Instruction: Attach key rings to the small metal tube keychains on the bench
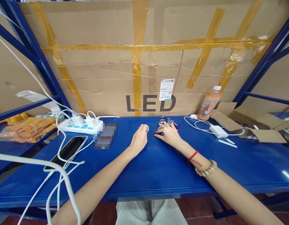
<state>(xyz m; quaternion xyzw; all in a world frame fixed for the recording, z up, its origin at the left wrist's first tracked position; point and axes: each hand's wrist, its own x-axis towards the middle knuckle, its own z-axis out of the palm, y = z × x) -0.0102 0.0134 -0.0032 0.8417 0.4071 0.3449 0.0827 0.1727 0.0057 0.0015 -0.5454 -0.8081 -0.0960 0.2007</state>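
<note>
Both my hands rest on the blue metal table [158,168] near its far middle. My left hand [139,137] is curled, pinching a small silvery piece at its fingertips. My right hand [169,134] lies with fingers closed on a small dark item at the edge of a pile of small metal clips and keyrings [168,122], some blue and purple. A red string and a bead bracelet circle my right wrist. What each hand pinches is too small to name.
A white power strip [76,126] with plugged chargers and a phone [67,151] on a white cable lie at left. An orange drink bottle [209,104], a white charger [217,130] and an open cardboard box [250,125] stand at right. A taped cardboard wall marked LED backs the table.
</note>
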